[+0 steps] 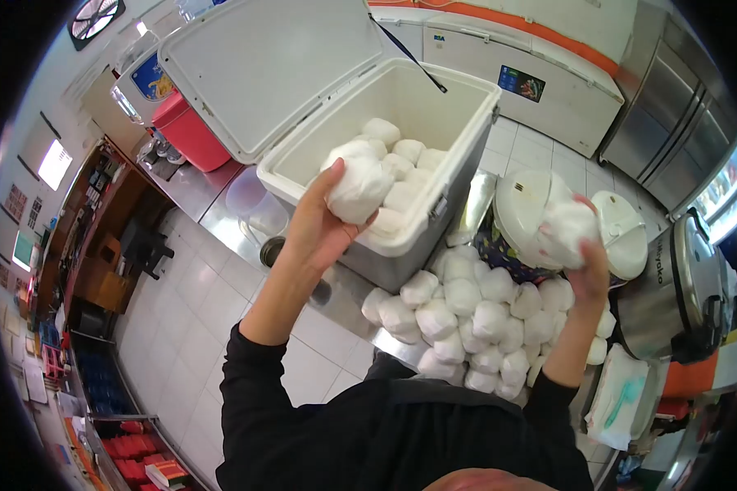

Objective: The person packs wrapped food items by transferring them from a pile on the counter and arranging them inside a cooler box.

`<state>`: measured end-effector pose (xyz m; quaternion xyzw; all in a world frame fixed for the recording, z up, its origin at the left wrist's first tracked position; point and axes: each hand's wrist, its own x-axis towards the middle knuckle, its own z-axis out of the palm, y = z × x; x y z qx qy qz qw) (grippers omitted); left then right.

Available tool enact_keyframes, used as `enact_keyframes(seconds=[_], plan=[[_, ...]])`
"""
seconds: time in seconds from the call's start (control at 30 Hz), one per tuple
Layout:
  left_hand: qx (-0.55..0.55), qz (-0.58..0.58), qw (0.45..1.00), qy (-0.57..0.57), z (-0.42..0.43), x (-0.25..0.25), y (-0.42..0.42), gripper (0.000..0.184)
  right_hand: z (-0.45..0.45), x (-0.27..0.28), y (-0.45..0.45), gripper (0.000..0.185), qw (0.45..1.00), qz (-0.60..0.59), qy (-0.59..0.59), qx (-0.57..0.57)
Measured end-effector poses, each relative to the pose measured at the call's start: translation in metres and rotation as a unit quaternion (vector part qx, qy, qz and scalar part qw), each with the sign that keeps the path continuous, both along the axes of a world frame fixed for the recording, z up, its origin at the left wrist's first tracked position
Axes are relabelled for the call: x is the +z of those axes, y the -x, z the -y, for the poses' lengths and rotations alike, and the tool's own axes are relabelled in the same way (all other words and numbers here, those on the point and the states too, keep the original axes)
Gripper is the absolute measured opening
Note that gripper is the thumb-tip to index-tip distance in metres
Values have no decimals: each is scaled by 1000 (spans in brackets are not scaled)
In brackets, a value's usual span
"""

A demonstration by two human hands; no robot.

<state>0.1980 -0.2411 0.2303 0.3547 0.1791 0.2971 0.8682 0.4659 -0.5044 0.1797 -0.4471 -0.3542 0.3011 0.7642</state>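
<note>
My left hand [322, 221] is closed on a rounded white wrapped packet [359, 182], held up at the near left rim of an open cooler box [401, 245]. Inside the cooler sit several similar white wrapped packets [408, 150]. On the right, my right hand [590, 274] grips another white wrapped packet [567, 233] in front of a round white lid [526, 196]; this hand is slightly blurred. Between my arms, a large heap of white wrapped packets [475, 319] lies on a metal table. What is inside the wrappings is hidden.
The cooler's lid [270, 65] leans back, held by a dark strap. A large steel rice cooker [663, 286] stands right of the heap. Left of the cooler are a clear plastic container [256, 200] and a red bin [190, 131]. A chest freezer [524, 78] stands behind.
</note>
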Motion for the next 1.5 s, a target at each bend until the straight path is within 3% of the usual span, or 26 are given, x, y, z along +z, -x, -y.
enact_keyframes(seconds=[0.07, 0.1, 0.13, 0.2, 0.33, 0.53, 0.63, 0.73, 0.8, 0.93, 1.03, 1.1, 1.2, 1.3, 1.4, 1.5], plan=[[-16, 37, 999, 1, -36, 6, 3, 55, -85, 43, 17, 87, 983, 173, 59, 29], [-41, 72, 997, 6, -54, 6, 7, 55, -130, 54, 19, 87, 948, 309, 77, -8], [-66, 105, 992, 14, -71, 5, 9, 54, -172, 66, 20, 82, 924, 350, 154, 19], [-61, 129, 989, 30, -96, 1, 8, 50, -259, 62, 10, 77, 818, 503, 278, 22], [-20, 86, 996, 29, -141, -7, 3, 46, -370, 7, -20, 84, 668, 594, 435, 105], [-70, -37, 994, -71, -201, 0, -32, 50, -398, -35, -21, 80, 622, 482, 566, 246], [-73, -91, 987, -107, -215, -4, -77, 54, -391, -33, -41, 68, 770, 257, 546, 208], [-65, -138, 983, -103, -226, -27, -137, 57, -386, -22, -44, 65, 831, 111, 528, 135], [-54, -209, 968, -124, -222, -39, -166, 56, -379, -15, -58, 63, 855, 73, 449, 247], [-67, -232, 961, -135, -220, -78, -190, 59, -361, 7, -67, 55, 879, 23, 317, 354], [-144, -250, 944, -158, -229, -105, -194, 77, -370, 15, -57, 54, 854, -26, 446, 267], [-159, -304, 919, -192, -221, -111, -186, 91, -371, 11, -57, 59, 850, 14, 460, 258], [-175, -299, 854, -389, -222, -116, -184, 106, -374, 12, -56, 55, 858, 35, 477, 184], [-184, -262, 794, -517, -221, -119, -180, 108, -378, 14, -64, 48, 859, 32, 503, 84], [-199, -279, 707, -618, -213, -106, -175, 109, -395, 8, -88, 43, 838, 62, 540, 42], [-208, -295, 686, -631, -211, -99, -175, 103, -404, -22, -101, 44, 823, 60, 561, 63]])
